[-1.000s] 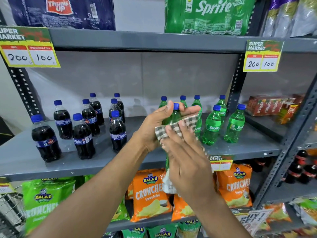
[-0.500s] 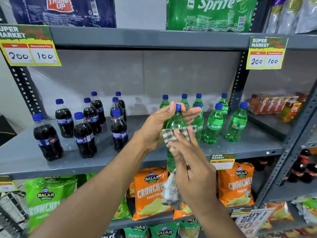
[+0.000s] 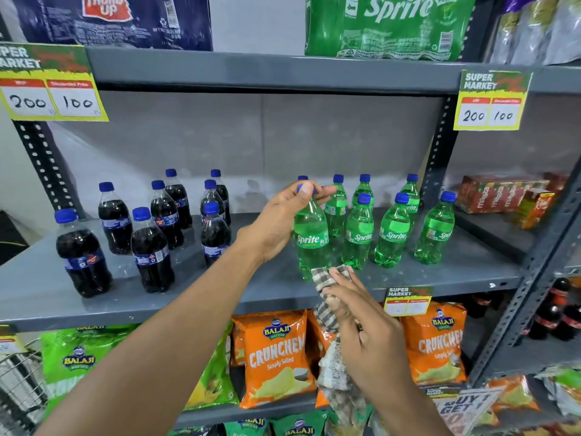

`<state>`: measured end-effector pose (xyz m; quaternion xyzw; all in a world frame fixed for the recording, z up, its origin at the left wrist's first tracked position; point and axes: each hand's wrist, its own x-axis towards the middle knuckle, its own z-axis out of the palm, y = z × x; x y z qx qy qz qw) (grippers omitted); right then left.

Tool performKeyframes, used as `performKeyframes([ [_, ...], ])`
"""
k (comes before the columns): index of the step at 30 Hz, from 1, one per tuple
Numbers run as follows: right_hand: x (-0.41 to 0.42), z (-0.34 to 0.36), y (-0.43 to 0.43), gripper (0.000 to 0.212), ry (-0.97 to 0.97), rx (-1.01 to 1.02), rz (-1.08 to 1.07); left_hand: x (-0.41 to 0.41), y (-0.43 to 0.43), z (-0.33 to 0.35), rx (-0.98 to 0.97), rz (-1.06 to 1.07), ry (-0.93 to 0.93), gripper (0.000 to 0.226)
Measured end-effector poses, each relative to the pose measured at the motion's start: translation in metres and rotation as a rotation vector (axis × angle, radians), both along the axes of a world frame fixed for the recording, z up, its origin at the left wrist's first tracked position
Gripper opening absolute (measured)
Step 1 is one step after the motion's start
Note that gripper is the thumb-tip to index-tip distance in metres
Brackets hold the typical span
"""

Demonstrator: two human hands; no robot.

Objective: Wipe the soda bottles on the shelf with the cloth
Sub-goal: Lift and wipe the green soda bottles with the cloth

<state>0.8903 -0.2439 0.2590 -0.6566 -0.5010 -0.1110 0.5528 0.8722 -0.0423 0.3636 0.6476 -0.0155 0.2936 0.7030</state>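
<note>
Now the left hand (image 3: 279,228) grips a Sprite bottle (image 3: 311,237) mid-frame; the right hand (image 3: 364,328) clutches the checked cloth (image 3: 330,278) at its base, probably wiping upward next.

Grey metal shelving (image 3: 283,73) against a pale grey wall (image 3: 251,146).

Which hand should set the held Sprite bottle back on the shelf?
Left hand: its fingers already grip the Sprite bottle near the cap. Right hand is busy holding the cloth.

Upright green Sprite bottle (image 3: 311,237), checked cloth (image 3: 330,322) at base.
</note>
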Motion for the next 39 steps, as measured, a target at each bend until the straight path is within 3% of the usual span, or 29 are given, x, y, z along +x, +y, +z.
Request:
performKeyframes([
  [7,0.012,-0.008,-0.007,0.025,0.092,0.01,-0.016,0.027,0.019,-0.02,0.175,0.214,0.13,0.015],
  [12,0.019,-0.013,-0.011,0.023,0.13,0.007,-0.04,0.036,0.028,-0.032,0.205,0.272,0.184,0.031],
  [21,0.024,-0.017,-0.005,0.023,0.109,0.026,-0.046,0.039,0.028,-0.03,0.251,0.284,0.24,0.03],
  [27,0.025,-0.022,-0.001,0.028,0.111,0.029,-0.033,0.031,0.03,-0.03,0.26,0.261,0.247,0.016],
  [33,0.024,-0.021,0.0,0.033,0.122,0.049,-0.045,0.022,0.028,-0.03,0.256,0.302,0.188,0.029],
  [39,0.027,-0.011,0.001,0.024,0.107,0.085,-0.077,-0.008,-0.014,-0.029,0.461,0.506,-0.059,0.041],
])
